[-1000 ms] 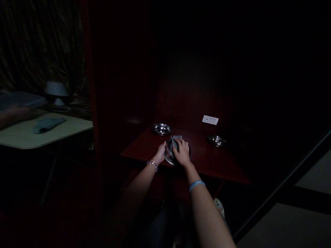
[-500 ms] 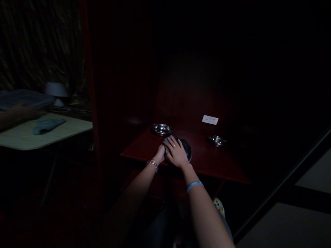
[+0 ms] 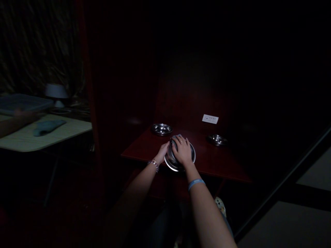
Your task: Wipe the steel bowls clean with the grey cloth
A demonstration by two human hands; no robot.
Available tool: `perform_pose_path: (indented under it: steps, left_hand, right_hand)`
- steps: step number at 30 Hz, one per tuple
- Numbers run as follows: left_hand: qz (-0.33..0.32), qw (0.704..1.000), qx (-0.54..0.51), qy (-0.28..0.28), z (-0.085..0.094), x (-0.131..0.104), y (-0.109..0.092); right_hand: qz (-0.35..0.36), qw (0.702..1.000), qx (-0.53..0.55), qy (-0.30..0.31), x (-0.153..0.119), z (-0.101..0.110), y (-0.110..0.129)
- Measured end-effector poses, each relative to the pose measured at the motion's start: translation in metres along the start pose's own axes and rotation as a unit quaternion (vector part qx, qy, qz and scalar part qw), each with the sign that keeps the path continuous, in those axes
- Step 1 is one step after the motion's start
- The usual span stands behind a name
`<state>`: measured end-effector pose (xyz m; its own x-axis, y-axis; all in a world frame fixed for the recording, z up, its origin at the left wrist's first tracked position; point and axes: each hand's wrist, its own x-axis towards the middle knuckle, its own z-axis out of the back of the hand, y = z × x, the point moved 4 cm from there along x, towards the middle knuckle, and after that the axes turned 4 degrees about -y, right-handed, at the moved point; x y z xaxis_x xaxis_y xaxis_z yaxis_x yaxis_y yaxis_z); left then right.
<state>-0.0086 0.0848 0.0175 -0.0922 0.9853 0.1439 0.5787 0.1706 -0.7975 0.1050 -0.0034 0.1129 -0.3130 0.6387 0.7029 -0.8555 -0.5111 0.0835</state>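
Note:
A shiny metal bowl (image 3: pixel 172 161) is tilted above the front of the dark red table (image 3: pixel 207 162). My left hand (image 3: pixel 162 151), with a beaded bracelet at the wrist, is closed on its left rim. My right hand (image 3: pixel 183 151), with a ring and a blue wristband, presses a grey cloth (image 3: pixel 175 137) against the bowl; its fingers are bent over the cloth and hide most of it. Behind my left hand, a second metal bowl (image 3: pixel 161 129) sits on the table. Farther right, a third metal bowl (image 3: pixel 217 140) lies near the wall.
A white socket plate (image 3: pixel 210 119) is on the back wall. At left, past a dark red partition (image 3: pixel 89 103), a pale table (image 3: pixel 69 128) bears a blue-grey cloth (image 3: pixel 48 127) and a clear plastic bin (image 3: pixel 23 102). Another person's arm reaches there, beside a white lamp (image 3: pixel 56 91).
The bowl has turned in my hands, and more of its bright rim and metal surface shows. My right hand and cloth have shifted slightly right. The other person's hand and the bin have moved slightly.

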Motion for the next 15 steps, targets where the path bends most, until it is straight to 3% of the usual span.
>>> perform_pose_path:
  steps: [15]
  left_hand:
    - [0.057,0.998,0.006,0.001,-0.001,-0.007,-0.002]
  right_hand:
    - [-0.149,0.988,-0.005,-0.047,-0.008,0.015,-0.029]
